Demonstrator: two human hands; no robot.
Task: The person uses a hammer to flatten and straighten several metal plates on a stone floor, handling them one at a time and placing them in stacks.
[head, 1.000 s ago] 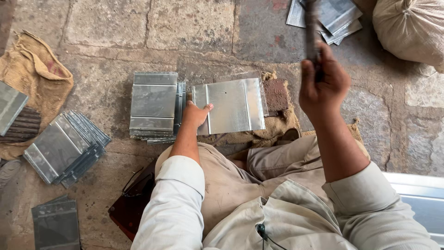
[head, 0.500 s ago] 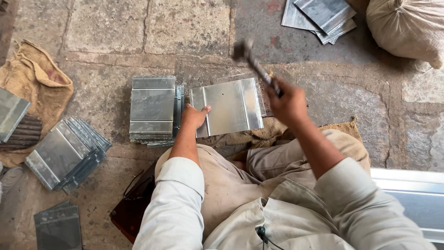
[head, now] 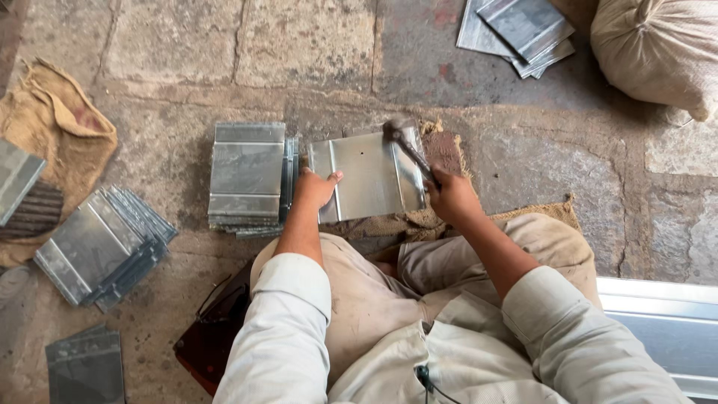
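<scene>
Change: Since a second ago the right hand (head: 451, 198) has swung from raised high down to the sheet (head: 368, 178), and the hammer (head: 407, 148) head now sits at the sheet's upper right edge.
Head view, left hand (head: 315, 187): fingers spread and flat, pressing the sheet's left edge, gripping nothing.
Head view, right hand: fingers clenched round the hammer handle, head angled up and left.
Sheet: a bright metal panel with folded side strips, lying flat on a scrap of burlap (head: 441, 217) on the stone floor (head: 314, 45), just ahead of the person's knees.
Handling: thin sheet metal, judged light and stiff but easily dented; the surface looks smooth and slippery, the cut edges probably sharp. Best held by a flat palm on one side, away from the struck edge.
Around: a stack (head: 247, 176) of like panels just beside the sheet on the left; a fanned pile (head: 101, 247) further left; more panels (head: 516, 34) and a sack (head: 658, 52) at upper right.
</scene>
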